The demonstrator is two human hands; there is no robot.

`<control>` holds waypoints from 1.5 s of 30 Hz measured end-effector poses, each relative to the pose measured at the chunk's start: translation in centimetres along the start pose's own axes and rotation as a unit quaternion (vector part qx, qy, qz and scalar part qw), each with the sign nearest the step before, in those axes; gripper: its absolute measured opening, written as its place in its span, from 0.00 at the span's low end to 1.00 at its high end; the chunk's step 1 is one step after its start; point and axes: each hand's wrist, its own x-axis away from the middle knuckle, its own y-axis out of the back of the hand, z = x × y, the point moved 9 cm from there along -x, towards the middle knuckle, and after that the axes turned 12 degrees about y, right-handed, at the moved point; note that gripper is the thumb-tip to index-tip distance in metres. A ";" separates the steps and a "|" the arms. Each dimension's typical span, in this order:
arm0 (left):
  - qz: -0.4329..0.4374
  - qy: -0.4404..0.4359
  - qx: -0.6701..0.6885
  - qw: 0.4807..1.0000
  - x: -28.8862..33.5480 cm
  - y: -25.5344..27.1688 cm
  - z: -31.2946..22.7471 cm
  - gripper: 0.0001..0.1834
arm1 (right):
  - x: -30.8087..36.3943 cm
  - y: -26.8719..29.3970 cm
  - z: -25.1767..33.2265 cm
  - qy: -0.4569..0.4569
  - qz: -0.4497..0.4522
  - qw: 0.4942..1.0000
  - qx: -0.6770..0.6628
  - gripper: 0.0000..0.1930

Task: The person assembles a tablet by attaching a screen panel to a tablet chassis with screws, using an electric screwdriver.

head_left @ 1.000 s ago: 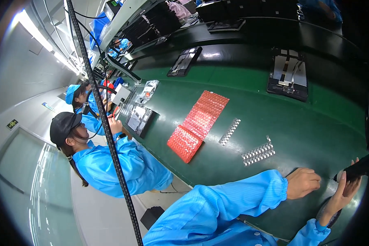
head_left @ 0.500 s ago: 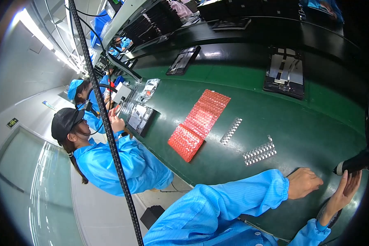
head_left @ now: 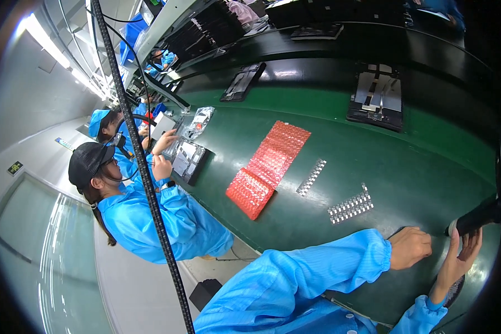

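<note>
My left hand (head_left: 411, 248) rests on the green bench, its fingers curled under; whatever may be in them is hidden. At the right edge, my right hand (head_left: 461, 259) reaches up to a black tube (head_left: 476, 217) with a pale ring at its end. The thumb touches the ring, and the fingers come up along the underside. Left of my left hand lie a sheet of small silvery pieces in rows (head_left: 350, 211) and a shorter strip of them (head_left: 311, 177). Beyond these is a red bubble-wrap pouch (head_left: 251, 192), its flap spread out.
Opened tablet-like devices (head_left: 375, 99) lie along the far strip. A co-worker in a black cap (head_left: 150, 217) sits at left beside another opened device (head_left: 188, 160) and a clear bag (head_left: 199, 121). A black braided cable (head_left: 142, 161) crosses the view. A round dark mesh object (head_left: 456, 289) is beside my right wrist.
The black tube and my right hand have shifted slightly left, the thumb now at the tube's ring. Devices on the far strip have slid left. The co-worker has lifted one hand. My left hand barely moves.
</note>
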 end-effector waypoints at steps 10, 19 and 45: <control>0.003 -0.006 -0.019 1.000 0.2 -0.2 0.3 0.06 | -1.5 -1.1 4.2 0.084 -0.018 0.996 0.011 0.29; 0.017 -0.028 0.003 0.999 0.0 0.2 -1.0 0.05 | -1.7 0.1 4.6 0.091 -0.067 0.994 -0.003 0.28; 0.003 -0.060 -0.021 0.998 0.0 0.6 -1.7 0.07 | -1.3 -0.5 3.9 0.053 -0.039 0.998 -0.024 0.31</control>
